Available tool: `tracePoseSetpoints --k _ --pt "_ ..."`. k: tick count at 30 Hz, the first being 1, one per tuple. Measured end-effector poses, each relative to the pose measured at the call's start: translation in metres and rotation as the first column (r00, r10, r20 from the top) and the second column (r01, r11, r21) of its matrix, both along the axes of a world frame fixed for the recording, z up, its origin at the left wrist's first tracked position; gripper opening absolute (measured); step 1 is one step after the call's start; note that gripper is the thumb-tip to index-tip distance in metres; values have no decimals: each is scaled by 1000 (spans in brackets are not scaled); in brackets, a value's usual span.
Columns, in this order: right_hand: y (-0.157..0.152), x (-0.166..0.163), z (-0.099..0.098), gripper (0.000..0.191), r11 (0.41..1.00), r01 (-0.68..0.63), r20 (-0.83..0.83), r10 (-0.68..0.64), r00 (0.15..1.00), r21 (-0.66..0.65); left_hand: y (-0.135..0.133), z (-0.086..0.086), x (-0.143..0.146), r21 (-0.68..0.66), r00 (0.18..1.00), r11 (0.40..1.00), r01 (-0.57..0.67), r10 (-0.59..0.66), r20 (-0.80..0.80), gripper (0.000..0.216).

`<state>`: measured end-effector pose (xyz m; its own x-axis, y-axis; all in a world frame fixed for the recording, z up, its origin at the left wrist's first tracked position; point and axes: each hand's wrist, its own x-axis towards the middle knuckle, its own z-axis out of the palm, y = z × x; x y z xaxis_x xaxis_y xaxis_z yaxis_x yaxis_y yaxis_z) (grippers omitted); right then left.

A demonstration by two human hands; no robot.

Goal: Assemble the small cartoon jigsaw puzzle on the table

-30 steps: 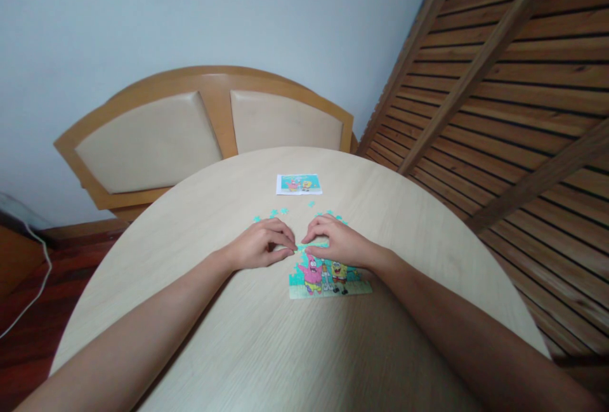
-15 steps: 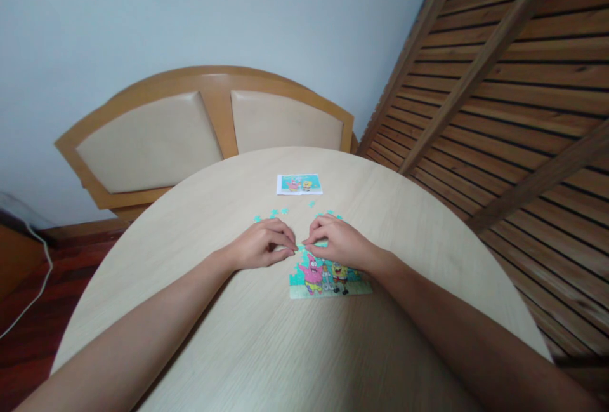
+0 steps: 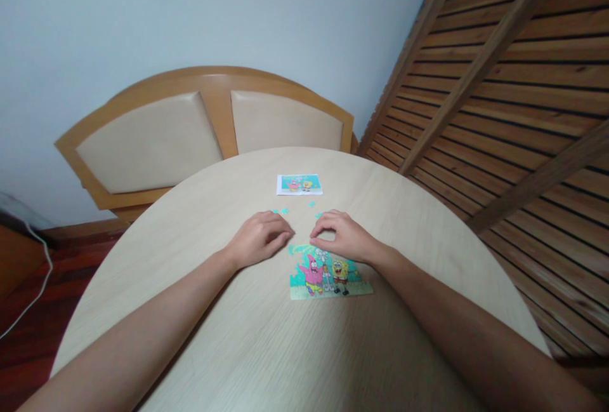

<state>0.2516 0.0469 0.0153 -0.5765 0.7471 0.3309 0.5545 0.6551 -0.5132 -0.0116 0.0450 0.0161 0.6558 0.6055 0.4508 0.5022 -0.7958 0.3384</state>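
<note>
"On the table (image 3: 304,361), where's the puzzle (image 3: 328,277)?"

"Flat, roughly midway between left and right edges. Long straight side faces the person, left side ragged. Laid so the figures read upright, I'd guess."

"Left hand (image 3: 259,239)?"

"Just beyond the puzzle's far left corner. Thumb and forefinger tips close together, others curled. Pinching a piece? Can't tell."

"Right hand (image 3: 346,239)?"

"Over the puzzle's far side, hiding part. Thumb and forefinger curved in a ring, tips nearly meeting; can't tell if anything's between. Probably kept low for small work."

"Beyond?"

"Loose pieces (image 3: 285,211), then a picture card (image 3: 299,184) nearer the far edge, face up, likely set to be seen past the hands."

"Room?"

"Tight between the fingertips. Wide tabletop outward to left and right edges. Near edge out of view."
</note>
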Motion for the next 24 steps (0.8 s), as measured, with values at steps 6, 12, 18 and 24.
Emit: tracePoseSetpoints --k 6,12,18,24 --pt "7 10 -5 13 994 63 18 -65 998 91 15 -13 -13 67 907 904 -421 418 56 22" --pt "24 25 -22 28 946 306 30 -311 950 104 21 -25 -16 67 928 925 -374 373 15 26" --pt "34 31 -28 24 959 269 38 -273 961 85 23 -27 -19 58 923 921 -385 384 25 22" --pt "33 29 -28 26 950 299 43 -304 952 86 29 -25 -14 64 960 960 -273 276 -45 30"
